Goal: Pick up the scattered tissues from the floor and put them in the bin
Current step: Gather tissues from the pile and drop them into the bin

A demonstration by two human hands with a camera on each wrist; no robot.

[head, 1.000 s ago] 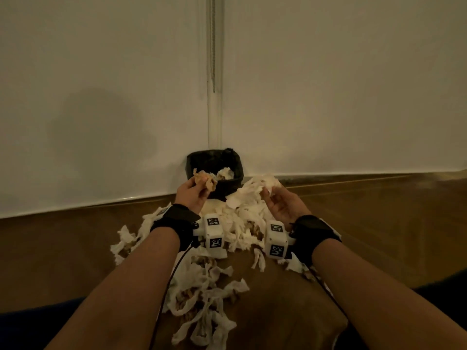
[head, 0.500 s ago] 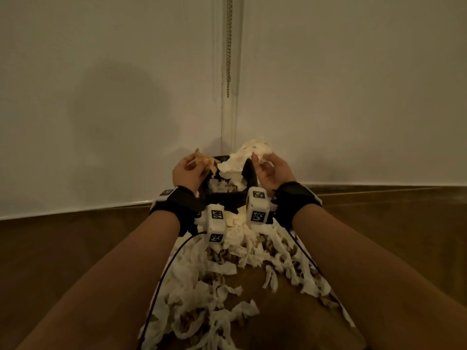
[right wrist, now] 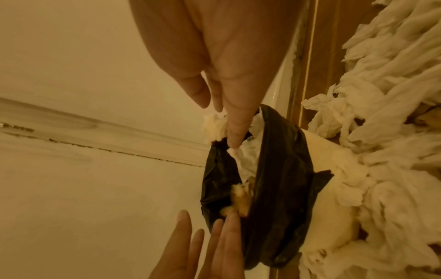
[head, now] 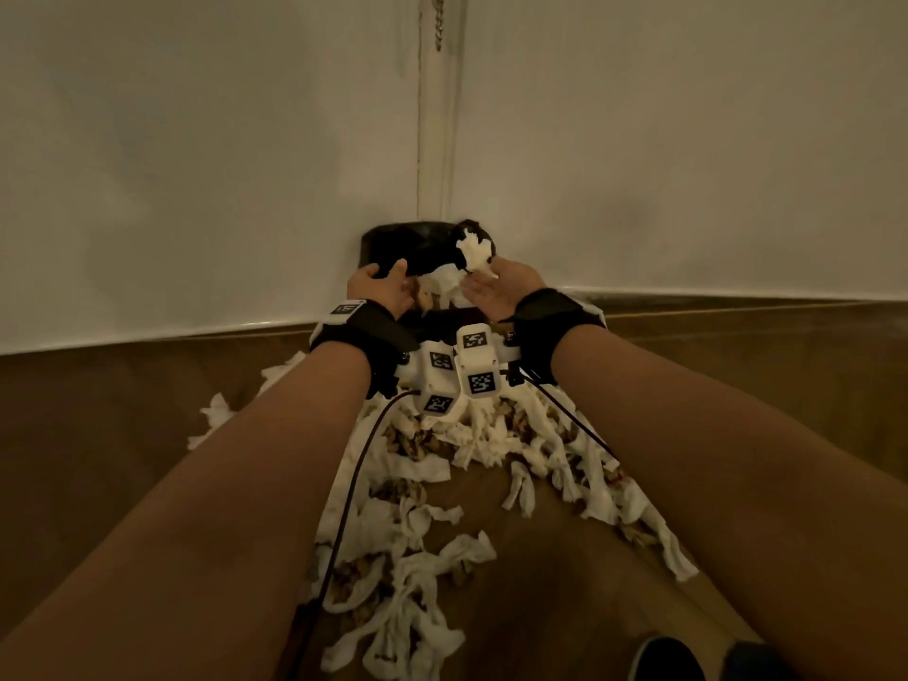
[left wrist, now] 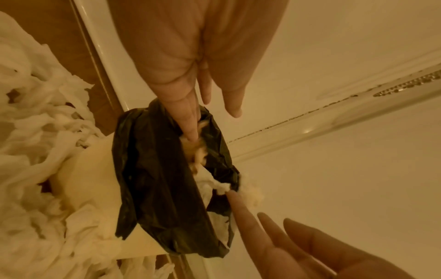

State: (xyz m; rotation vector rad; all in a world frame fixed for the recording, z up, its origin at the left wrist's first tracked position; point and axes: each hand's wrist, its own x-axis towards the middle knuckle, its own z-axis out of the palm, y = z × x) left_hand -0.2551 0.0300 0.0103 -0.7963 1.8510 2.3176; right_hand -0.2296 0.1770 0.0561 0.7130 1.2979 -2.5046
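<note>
Fingers (left wrist: 188, 120) of left hand (head: 378, 287) straight, pressing a brownish wad into the bin (head: 393, 238); right hand (head: 496, 287) spread too, fingertip on a white wad (head: 474, 250) at the liner rim, nothing pinched. Tissues (head: 417, 484) look light, soft, tear-prone; best scooped in bunches; twisted white strips, some stained brown, heaped on floor (head: 123, 435) just before the bin.

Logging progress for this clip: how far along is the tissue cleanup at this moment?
Early stage. Done: a few white and brownish tissues sit in the black-lined bin. In hand: nothing is gripped; the left hand and right hand hang open at the bin's mouth, straight fingers touching the wads. Left: a large spread of tissue strips on the floor.
</note>
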